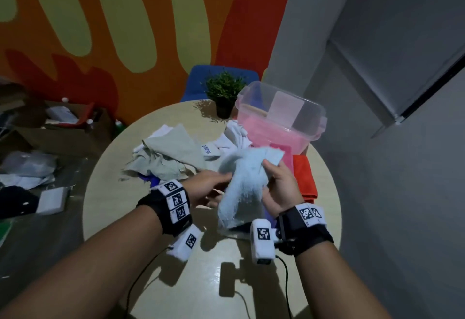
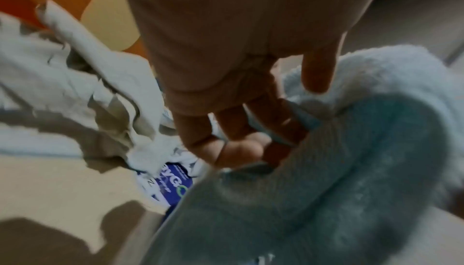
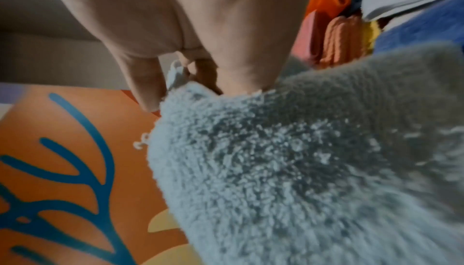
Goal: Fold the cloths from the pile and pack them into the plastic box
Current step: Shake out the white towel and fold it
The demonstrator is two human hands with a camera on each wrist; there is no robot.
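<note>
Head view: step in hand is opening out a light-blue towel [image 1: 241, 185] above the round desk [image 1: 108, 193]; left hand [image 1: 206, 188] & right hand [image 1: 279, 188] each grip an edge, palms turned inward. Pile [image 1: 171, 157] lies far-left, plastic box [image 1: 281, 120] far-right w/ pink cloth inside. Next move likely calls for finding corners, then spreading flat. Left wrist view: fingers [image 2: 241, 122] curl round towel edge. Right wrist view: thumb [image 3: 143, 82] & fingers pinch towel rim.
</note>
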